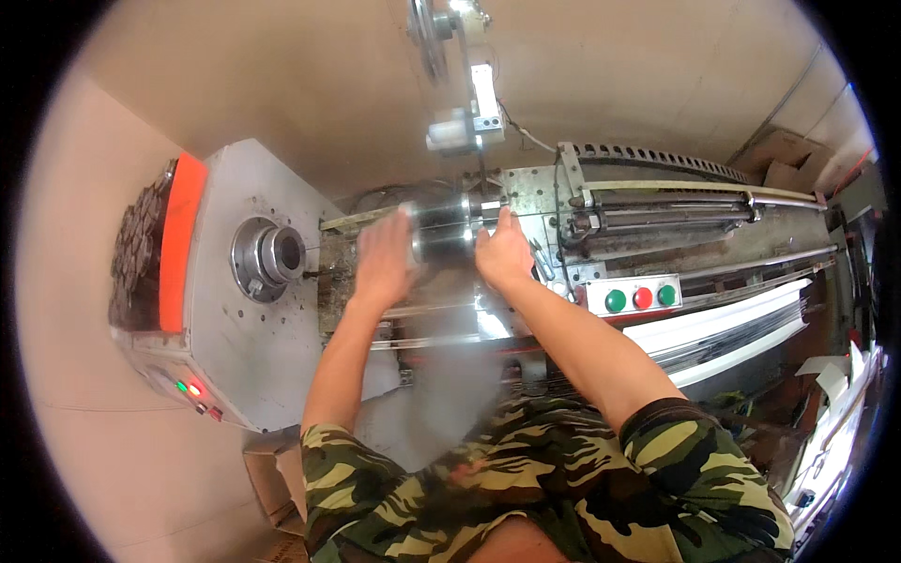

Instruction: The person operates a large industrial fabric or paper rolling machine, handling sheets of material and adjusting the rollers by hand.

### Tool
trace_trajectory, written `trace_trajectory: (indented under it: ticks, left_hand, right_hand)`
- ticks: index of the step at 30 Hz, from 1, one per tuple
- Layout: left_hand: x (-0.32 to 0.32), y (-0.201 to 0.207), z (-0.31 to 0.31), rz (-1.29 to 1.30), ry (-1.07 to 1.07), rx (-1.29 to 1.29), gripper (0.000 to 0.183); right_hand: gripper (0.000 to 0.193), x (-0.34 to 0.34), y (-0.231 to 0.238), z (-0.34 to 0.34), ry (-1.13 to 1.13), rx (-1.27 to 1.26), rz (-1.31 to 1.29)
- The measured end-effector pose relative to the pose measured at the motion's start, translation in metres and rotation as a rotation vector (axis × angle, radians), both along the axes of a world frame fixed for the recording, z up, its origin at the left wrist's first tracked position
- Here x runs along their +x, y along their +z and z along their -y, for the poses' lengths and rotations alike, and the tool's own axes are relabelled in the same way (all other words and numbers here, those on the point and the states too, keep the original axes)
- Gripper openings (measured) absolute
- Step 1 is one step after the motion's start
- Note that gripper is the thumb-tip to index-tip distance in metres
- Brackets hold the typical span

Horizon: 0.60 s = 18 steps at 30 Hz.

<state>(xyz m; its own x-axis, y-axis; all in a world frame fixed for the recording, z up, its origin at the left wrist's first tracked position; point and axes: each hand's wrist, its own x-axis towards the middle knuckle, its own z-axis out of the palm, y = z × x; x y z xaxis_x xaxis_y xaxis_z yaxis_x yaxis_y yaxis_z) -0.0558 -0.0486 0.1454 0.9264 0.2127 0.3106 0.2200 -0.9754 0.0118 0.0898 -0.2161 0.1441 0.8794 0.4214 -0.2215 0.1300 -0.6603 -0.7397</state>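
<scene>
A dark cylinder (443,227) with bright metal ends lies across the machine bed in front of me. My left hand (383,261) is at its left end, blurred by motion, and its finger positions are smeared. At the right end, beside a metal fitting (490,210), my right hand (505,251) has its fingers closed. What they grip, if anything, is hidden by the hand. A thin dark line runs across the cylinder toward the right hand. Left of the cylinder, a round metal chuck (270,259) projects from the grey machine housing (282,357).
A wheel and guide arm (483,98) hang above the cylinder. On the right are long rails (676,199), a button box (633,296) with green and red buttons, and a white tray of dark thin rods (732,340). A cardboard box (272,488) stands lower left.
</scene>
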Motion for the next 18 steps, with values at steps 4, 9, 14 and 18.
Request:
trace_trajectory:
  ticks: [4, 9, 14, 18]
  left_hand:
    - [-0.005, -0.012, -0.029, -0.216, 0.154, 0.144, 0.098]
    - [0.009, -0.029, -0.04, -0.222, 0.1, 0.085, 0.07]
    - [0.011, -0.033, -0.042, -0.182, 0.063, 0.094, 0.063]
    - [0.011, -0.038, -0.045, -0.162, 0.048, 0.096, 0.061]
  right_hand:
    - [0.067, -0.004, -0.001, 0.001, 0.008, 0.012, 0.031]
    - [0.07, 0.0, -0.002, 0.001, 0.012, -0.025, -0.049]
    - [0.069, -0.001, -0.005, 0.002, -0.011, -0.009, -0.038]
    - [0.069, 0.002, -0.001, 0.001, -0.01, -0.033, -0.091]
